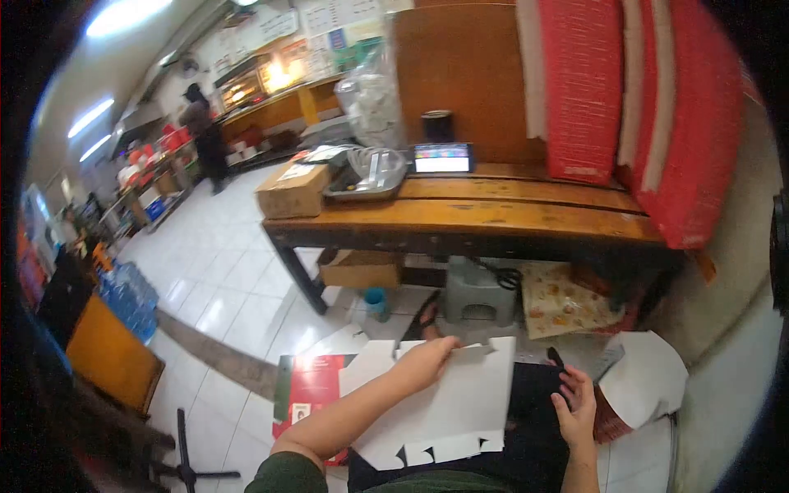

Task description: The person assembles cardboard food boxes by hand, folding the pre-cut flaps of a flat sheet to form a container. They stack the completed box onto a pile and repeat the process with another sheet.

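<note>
The notched white sheet (460, 398) lies across the lap (536, 407), notched edges near and far; the left hand (429, 361) is curled over its far edge, the right (578, 407), half open, is apart beyond its right side, any hold indeterminable.

White-tiled floor (218, 300); slatted wooden bench (485, 200); bare wall (719, 304) at right; tube lights (90, 117) overhead, left.

Bkgd person (202, 131) blurred; wall notices (329, 18) too sm. to read; L sleeve (283, 476) cut off btm.
</note>
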A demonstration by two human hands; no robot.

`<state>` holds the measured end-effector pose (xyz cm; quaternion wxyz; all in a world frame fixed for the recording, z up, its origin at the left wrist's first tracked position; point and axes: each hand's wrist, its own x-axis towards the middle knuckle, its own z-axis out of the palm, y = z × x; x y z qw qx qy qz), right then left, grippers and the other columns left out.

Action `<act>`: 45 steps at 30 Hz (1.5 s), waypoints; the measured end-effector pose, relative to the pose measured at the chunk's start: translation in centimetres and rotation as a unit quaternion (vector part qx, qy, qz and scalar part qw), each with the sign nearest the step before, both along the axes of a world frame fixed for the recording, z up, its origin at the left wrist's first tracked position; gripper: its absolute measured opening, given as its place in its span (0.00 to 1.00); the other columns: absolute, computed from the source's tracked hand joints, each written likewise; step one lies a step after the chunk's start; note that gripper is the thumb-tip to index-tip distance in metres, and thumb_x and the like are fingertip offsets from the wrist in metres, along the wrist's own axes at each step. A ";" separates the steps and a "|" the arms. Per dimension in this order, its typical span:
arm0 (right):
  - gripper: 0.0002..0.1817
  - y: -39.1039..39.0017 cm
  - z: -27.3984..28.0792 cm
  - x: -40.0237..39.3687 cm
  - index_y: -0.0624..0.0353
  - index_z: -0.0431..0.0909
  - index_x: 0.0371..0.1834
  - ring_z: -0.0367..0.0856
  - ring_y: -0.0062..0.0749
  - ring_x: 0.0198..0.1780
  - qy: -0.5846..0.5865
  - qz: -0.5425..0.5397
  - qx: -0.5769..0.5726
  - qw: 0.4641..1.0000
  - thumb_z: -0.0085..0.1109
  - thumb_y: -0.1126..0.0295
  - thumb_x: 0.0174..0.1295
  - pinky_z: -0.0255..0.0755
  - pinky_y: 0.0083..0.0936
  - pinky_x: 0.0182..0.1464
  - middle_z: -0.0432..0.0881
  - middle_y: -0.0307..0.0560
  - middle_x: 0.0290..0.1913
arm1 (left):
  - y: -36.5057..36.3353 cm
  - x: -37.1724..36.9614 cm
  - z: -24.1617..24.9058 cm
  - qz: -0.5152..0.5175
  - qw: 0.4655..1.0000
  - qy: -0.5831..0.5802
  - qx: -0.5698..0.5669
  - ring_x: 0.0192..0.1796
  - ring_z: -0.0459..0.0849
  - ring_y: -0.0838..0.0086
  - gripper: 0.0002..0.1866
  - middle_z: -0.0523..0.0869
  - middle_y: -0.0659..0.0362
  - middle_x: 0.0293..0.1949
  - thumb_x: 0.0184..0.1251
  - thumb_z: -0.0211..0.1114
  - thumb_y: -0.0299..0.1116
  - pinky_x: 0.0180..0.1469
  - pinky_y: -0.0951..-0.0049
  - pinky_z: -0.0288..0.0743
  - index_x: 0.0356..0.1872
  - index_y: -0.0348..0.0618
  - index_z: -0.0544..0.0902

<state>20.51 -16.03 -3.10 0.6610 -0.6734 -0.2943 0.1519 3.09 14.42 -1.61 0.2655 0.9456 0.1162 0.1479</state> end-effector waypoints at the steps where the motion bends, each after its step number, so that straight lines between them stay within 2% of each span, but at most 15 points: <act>1: 0.36 1.3 0.3 -0.6 0.60 0.64 0.74 0.72 0.43 0.71 0.044 0.054 0.052 0.996 0.69 0.73 0.63 0.65 0.40 0.71 0.69 0.55 0.73 | -0.9 -0.4 2.9 -0.015 0.999 -0.028 -0.015 0.52 0.85 0.47 0.12 0.85 0.44 0.48 0.74 0.59 0.29 0.52 0.55 0.79 0.55 0.40 0.76; 4: 0.34 5.1 -1.1 -2.3 0.63 0.64 0.74 0.73 0.40 0.69 0.058 0.115 0.140 0.982 0.67 0.75 0.65 0.65 0.36 0.70 0.72 0.54 0.71 | -2.3 -1.3 7.9 -0.115 0.990 -0.066 -0.042 0.52 0.84 0.49 0.11 0.84 0.46 0.50 0.70 0.64 0.25 0.53 0.56 0.79 0.51 0.40 0.79; 8: 0.21 6.5 -0.6 -2.7 0.66 0.72 0.66 0.77 0.34 0.62 0.057 0.093 0.170 0.979 0.60 0.80 0.70 0.68 0.26 0.66 0.78 0.52 0.65 | -4.2 -2.3 10.1 -0.048 0.920 -0.364 0.138 0.54 0.83 0.53 0.14 0.82 0.49 0.50 0.63 0.73 0.26 0.56 0.58 0.79 0.48 0.40 0.81; 10: 0.18 7.2 3.2 -3.7 0.58 0.81 0.57 0.85 0.39 0.55 -0.135 0.012 0.202 0.970 0.66 0.80 0.63 0.77 0.29 0.60 0.85 0.55 0.56 | -5.8 -3.6 9.0 0.022 0.888 -0.450 0.092 0.56 0.82 0.56 0.18 0.80 0.51 0.52 0.59 0.77 0.27 0.59 0.58 0.78 0.48 0.40 0.81; 12: 0.15 7.1 5.3 -3.7 0.53 0.87 0.50 0.89 0.43 0.51 -0.376 -0.014 0.222 0.900 0.70 0.77 0.59 0.81 0.32 0.55 0.88 0.57 0.50 | -6.8 -4.6 7.7 -0.025 0.898 -0.357 -0.257 0.63 0.79 0.64 0.31 0.77 0.56 0.60 0.66 0.75 0.45 0.67 0.60 0.73 0.64 0.41 0.73; 15: 0.02 6.2 9.4 -4.4 0.51 0.89 0.32 0.89 0.51 0.51 -0.502 0.120 0.169 0.839 0.70 0.69 0.57 0.86 0.41 0.51 0.89 0.58 0.47 | -7.8 -4.8 8.1 -0.020 0.602 -0.237 -0.762 0.66 0.78 0.67 0.29 0.75 0.56 0.65 0.75 0.65 0.35 0.68 0.63 0.73 0.72 0.42 0.64; 17: 0.03 5.9 8.3 -4.4 0.53 0.89 0.31 0.88 0.53 0.54 -0.411 0.180 0.190 0.873 0.67 0.70 0.59 0.86 0.47 0.53 0.90 0.55 0.48 | -7.8 -4.3 6.8 -0.067 0.618 -0.248 -0.743 0.65 0.79 0.69 0.27 0.77 0.56 0.65 0.76 0.62 0.30 0.69 0.62 0.73 0.72 0.43 0.64; 19: 0.04 6.5 8.3 -6.7 0.58 0.85 0.31 0.88 0.52 0.54 -0.074 0.121 0.344 0.928 0.65 0.71 0.62 0.83 0.49 0.58 0.89 0.57 0.48 | -8.7 -3.5 5.8 -0.104 0.613 -0.241 -0.745 0.62 0.81 0.71 0.26 0.82 0.56 0.61 0.77 0.60 0.24 0.70 0.62 0.75 0.72 0.44 0.65; 21: 0.03 6.5 7.1 -7.0 0.63 0.85 0.35 0.87 0.49 0.54 0.193 0.034 0.406 0.893 0.64 0.75 0.63 0.78 0.45 0.64 0.88 0.57 0.49 | -10.0 -2.9 4.6 -0.062 0.643 -0.266 -0.715 0.62 0.81 0.72 0.23 0.82 0.57 0.60 0.78 0.59 0.24 0.68 0.64 0.76 0.70 0.43 0.68; 23: 0.03 5.7 6.5 -5.7 0.60 0.89 0.36 0.89 0.46 0.50 -0.138 -0.008 0.245 0.960 0.68 0.76 0.60 0.82 0.41 0.59 0.88 0.58 0.51 | -10.8 -2.9 3.8 -0.032 0.676 -0.269 -0.685 0.62 0.81 0.72 0.19 0.83 0.57 0.60 0.79 0.58 0.24 0.67 0.65 0.78 0.68 0.41 0.72; 25: 0.16 5.9 6.8 -5.4 0.56 0.92 0.39 0.89 0.43 0.48 -0.388 -0.020 0.120 0.914 0.76 0.78 0.44 0.84 0.35 0.54 0.88 0.53 0.50 | -10.9 -2.9 3.2 -0.020 0.713 -0.254 -0.653 0.61 0.82 0.72 0.16 0.83 0.57 0.59 0.80 0.57 0.25 0.67 0.65 0.79 0.64 0.39 0.76; 29: 0.24 4.1 7.8 -2.2 0.52 0.93 0.38 0.87 0.49 0.52 -0.393 0.157 0.075 0.903 0.78 0.72 0.28 0.83 0.38 0.52 0.88 0.47 0.44 | -11.5 -3.1 3.3 -0.055 0.692 -0.262 -0.671 0.60 0.83 0.71 0.14 0.84 0.56 0.58 0.81 0.57 0.27 0.67 0.65 0.79 0.61 0.35 0.79; 37: 0.10 4.7 5.5 -4.5 0.59 0.89 0.34 0.87 0.58 0.51 -0.352 0.035 0.132 0.926 0.72 0.72 0.46 0.80 0.50 0.58 0.87 0.50 0.39 | -13.3 -1.9 2.3 -0.068 0.715 -0.169 -0.675 0.60 0.84 0.68 0.17 0.84 0.52 0.59 0.80 0.58 0.29 0.65 0.67 0.80 0.63 0.32 0.78; 41: 0.12 3.1 6.4 -1.6 0.61 0.89 0.34 0.87 0.58 0.49 -0.225 0.217 0.185 0.932 0.74 0.69 0.45 0.77 0.54 0.63 0.90 0.50 0.38 | -12.4 -2.3 3.4 -0.049 0.695 -0.166 -0.698 0.59 0.84 0.68 0.16 0.84 0.51 0.59 0.80 0.59 0.30 0.63 0.66 0.82 0.61 0.31 0.79; 45: 0.13 2.5 7.5 -2.1 0.55 0.89 0.35 0.84 0.59 0.55 -0.337 0.200 0.145 0.909 0.77 0.64 0.48 0.78 0.52 0.60 0.90 0.45 0.41 | -12.0 -2.1 3.3 -0.042 0.690 -0.148 -0.708 0.59 0.84 0.68 0.16 0.84 0.50 0.57 0.80 0.60 0.31 0.63 0.65 0.82 0.60 0.30 0.80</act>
